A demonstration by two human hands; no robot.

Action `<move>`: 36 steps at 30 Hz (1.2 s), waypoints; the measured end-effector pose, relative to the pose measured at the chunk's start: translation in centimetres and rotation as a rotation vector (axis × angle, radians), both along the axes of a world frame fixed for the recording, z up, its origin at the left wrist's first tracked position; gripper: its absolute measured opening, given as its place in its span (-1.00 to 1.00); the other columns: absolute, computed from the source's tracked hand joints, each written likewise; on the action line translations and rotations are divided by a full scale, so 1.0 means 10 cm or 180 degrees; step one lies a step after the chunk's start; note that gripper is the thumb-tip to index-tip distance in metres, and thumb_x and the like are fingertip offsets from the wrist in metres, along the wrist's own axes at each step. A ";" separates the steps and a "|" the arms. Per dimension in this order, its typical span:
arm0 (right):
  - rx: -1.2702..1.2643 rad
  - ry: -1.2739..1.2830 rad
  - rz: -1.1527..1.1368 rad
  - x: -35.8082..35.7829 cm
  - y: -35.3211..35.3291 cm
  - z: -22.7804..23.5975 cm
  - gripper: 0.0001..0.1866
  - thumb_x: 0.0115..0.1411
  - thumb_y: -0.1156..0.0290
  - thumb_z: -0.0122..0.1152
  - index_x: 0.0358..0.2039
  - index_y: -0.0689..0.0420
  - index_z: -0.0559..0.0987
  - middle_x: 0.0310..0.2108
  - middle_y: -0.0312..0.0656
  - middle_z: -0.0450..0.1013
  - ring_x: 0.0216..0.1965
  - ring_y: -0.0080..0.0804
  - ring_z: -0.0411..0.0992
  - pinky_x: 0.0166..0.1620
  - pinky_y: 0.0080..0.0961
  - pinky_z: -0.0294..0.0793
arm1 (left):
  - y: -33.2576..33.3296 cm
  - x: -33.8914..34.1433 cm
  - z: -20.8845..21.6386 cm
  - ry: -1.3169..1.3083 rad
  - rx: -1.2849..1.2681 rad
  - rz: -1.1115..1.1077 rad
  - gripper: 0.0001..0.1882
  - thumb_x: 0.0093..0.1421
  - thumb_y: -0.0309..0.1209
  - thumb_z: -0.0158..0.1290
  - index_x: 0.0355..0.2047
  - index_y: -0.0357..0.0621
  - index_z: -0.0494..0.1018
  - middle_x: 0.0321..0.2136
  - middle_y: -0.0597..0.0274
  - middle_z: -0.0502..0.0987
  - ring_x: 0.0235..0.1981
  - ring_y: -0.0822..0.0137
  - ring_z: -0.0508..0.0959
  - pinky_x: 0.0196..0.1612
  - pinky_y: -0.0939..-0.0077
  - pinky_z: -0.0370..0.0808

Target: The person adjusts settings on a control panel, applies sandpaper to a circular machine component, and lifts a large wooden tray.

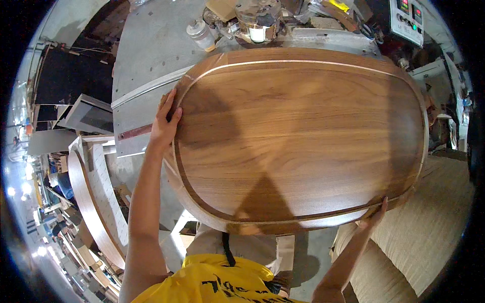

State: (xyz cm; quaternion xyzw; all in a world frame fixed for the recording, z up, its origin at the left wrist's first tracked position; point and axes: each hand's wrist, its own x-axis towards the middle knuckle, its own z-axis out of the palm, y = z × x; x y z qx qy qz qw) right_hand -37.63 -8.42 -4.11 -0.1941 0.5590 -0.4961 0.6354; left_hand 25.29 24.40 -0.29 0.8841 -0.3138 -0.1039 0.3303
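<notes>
Yellow shirt (pixel 217 283) at the lower edge, closest of all. Above it, a large oval wooden panel (pixel 298 141), brown with a pale inlay line near its rim, held up between both hands over the grey bench (pixel 151 55). Left hand (pixel 164 123) flat on the panel's left edge, fingers (pixel 174 108) curled over the rim. Right hand (pixel 374 214) under the lower right edge, fingertips hooked on it. White plastic bottle (pixel 200 34) on the bench beyond. Curved wooden pieces (pixel 88 202) off to the left.

Smooth satin-sheened wooden panel (pixel 298 141), dull grey metal machine table (pixel 151 55), white plastic bottle (pixel 201 34)
</notes>
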 end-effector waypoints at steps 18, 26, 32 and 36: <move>0.0028 0.0259 0.0128 -0.21 0.04 -0.24 -0.75 0.23 0.18 0.31 -0.18 0.04 0.59 -0.34 -0.34 0.54 -0.34 -0.53 0.50 -0.27 -0.58 0.54 | 0.09 0.08 0.09 0.0041 0.0163 0.0050 -0.40 0.31 -0.38 0.07 0.35 0.02 0.24 0.35 0.07 0.24 0.43 0.09 0.09 0.42 0.28 0.06; -0.0042 0.0056 0.0264 -0.30 0.02 -0.29 -0.80 0.24 0.22 0.28 -0.24 0.06 0.60 -0.36 -0.31 0.58 -0.40 -0.54 0.52 -0.33 -0.61 0.56 | 0.10 0.07 0.09 -0.0013 0.0128 0.0030 -0.41 0.30 -0.40 0.09 0.34 -0.01 0.26 0.34 0.12 0.25 0.43 0.11 0.09 0.42 0.28 0.05; -0.0090 -0.0389 0.0931 -0.17 0.08 -0.14 -0.81 0.25 0.20 0.27 -0.24 0.02 0.60 -0.38 -0.38 0.55 -0.38 -0.61 0.49 -0.31 -0.66 0.52 | 0.16 0.13 0.10 -0.0025 0.0150 0.0047 -0.42 0.30 -0.41 0.08 0.33 -0.02 0.27 0.34 0.17 0.27 0.43 0.11 0.08 0.43 0.27 0.03; 0.0235 -0.0461 -0.0460 0.40 0.28 0.02 -0.84 0.30 0.27 0.22 -0.28 0.08 0.59 -0.42 -0.31 0.60 -0.44 -0.52 0.57 -0.34 -0.55 0.67 | 0.25 0.26 0.14 -0.0049 0.0232 0.0155 -0.42 0.30 -0.42 0.07 0.33 -0.01 0.27 0.33 0.18 0.28 0.44 0.09 0.06 0.43 0.25 0.00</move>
